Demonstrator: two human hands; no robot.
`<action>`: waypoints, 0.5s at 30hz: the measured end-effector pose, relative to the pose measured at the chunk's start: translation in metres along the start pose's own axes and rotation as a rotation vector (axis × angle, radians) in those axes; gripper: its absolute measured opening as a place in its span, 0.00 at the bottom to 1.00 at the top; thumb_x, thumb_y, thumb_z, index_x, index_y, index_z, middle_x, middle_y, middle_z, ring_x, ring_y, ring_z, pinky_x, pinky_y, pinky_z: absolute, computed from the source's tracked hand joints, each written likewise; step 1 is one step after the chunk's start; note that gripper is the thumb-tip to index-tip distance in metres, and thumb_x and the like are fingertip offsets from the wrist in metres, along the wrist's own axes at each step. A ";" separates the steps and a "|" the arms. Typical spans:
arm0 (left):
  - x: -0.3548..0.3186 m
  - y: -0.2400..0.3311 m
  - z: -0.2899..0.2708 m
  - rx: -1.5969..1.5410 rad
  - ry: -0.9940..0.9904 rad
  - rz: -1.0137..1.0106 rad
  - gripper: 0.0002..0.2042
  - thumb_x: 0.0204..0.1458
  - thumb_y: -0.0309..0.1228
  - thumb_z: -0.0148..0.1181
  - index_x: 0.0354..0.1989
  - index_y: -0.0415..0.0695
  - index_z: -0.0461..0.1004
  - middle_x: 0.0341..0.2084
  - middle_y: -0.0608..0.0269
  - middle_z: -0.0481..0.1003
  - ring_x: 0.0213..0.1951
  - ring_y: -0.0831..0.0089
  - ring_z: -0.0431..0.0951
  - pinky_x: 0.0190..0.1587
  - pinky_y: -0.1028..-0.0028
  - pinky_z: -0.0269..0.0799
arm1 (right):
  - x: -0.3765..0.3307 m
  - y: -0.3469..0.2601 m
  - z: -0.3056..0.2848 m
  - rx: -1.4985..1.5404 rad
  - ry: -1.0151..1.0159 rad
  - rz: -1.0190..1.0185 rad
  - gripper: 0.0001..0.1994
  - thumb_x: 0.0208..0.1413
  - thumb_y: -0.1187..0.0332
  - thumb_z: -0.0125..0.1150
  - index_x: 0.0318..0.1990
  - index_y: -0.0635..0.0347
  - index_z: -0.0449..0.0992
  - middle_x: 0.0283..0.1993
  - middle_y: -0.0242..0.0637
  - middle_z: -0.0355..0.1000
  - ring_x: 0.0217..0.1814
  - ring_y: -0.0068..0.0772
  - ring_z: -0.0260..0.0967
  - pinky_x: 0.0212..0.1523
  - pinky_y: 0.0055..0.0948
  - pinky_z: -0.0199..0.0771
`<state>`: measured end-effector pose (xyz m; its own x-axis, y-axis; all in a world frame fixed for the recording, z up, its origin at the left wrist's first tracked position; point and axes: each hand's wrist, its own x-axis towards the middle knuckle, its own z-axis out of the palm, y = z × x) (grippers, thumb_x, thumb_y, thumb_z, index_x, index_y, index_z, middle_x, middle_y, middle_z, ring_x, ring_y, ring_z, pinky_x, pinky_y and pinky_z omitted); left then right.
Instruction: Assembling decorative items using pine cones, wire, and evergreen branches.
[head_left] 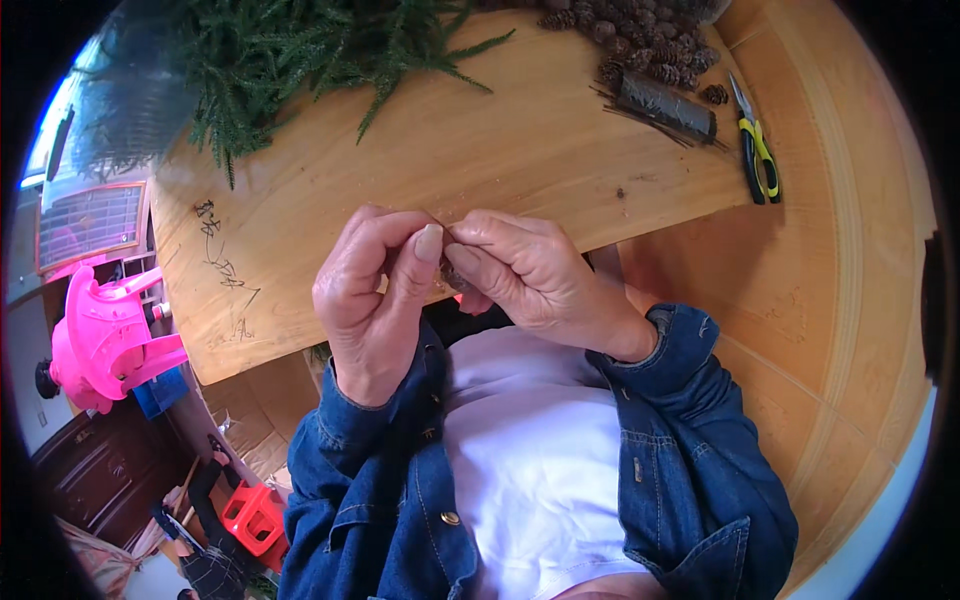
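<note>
My left hand (375,285) and my right hand (535,270) meet above the near edge of the wooden table, fingertips almost touching. Both are closed in a pinch of thumb and forefinger. Between the fingertips shows a thin dark wire (441,222). Just below, a small brown pine cone (455,276) peeks out, mostly covered by the right thumb and fingers. How the wire sits on the cone is hidden.
Green artificial fir branches (300,60) heap at the table's far left. Loose pine cones (645,35) pile at the far right, beside a dark cylinder (665,105) with thin wires. Yellow-black pliers (757,150) lie at the right edge. A pink stool (105,340) stands left.
</note>
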<state>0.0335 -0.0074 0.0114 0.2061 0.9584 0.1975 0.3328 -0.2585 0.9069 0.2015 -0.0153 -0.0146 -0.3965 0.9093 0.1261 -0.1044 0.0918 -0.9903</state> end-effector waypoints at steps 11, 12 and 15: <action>-0.006 0.003 -0.003 -0.611 0.008 -0.317 0.05 0.56 0.24 0.57 0.32 0.34 0.73 0.27 0.66 0.74 0.31 0.83 0.72 0.35 0.83 0.68 | -0.006 0.005 0.008 -0.103 -0.025 -0.130 0.11 0.62 0.70 0.50 0.48 0.68 0.69 0.33 0.36 0.66 0.36 0.26 0.65 0.38 0.21 0.67; -0.006 0.004 -0.003 -0.622 0.023 -0.320 0.04 0.56 0.24 0.57 0.32 0.35 0.73 0.27 0.66 0.74 0.31 0.82 0.72 0.35 0.83 0.68 | -0.006 0.003 0.009 -0.095 -0.004 -0.155 0.11 0.62 0.70 0.51 0.48 0.68 0.69 0.34 0.36 0.66 0.36 0.27 0.65 0.39 0.21 0.66; -0.007 0.008 -0.001 -0.601 0.072 -0.276 0.04 0.56 0.24 0.56 0.31 0.37 0.72 0.23 0.71 0.69 0.24 0.85 0.64 0.27 0.84 0.58 | -0.007 0.000 0.012 -0.135 0.003 -0.145 0.11 0.61 0.71 0.51 0.47 0.68 0.70 0.34 0.37 0.66 0.37 0.28 0.65 0.40 0.22 0.66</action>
<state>0.0334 -0.0157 0.0177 0.1182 0.9908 -0.0664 -0.2108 0.0903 0.9733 0.1935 -0.0263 -0.0146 -0.3835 0.8837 0.2682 -0.0371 0.2755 -0.9606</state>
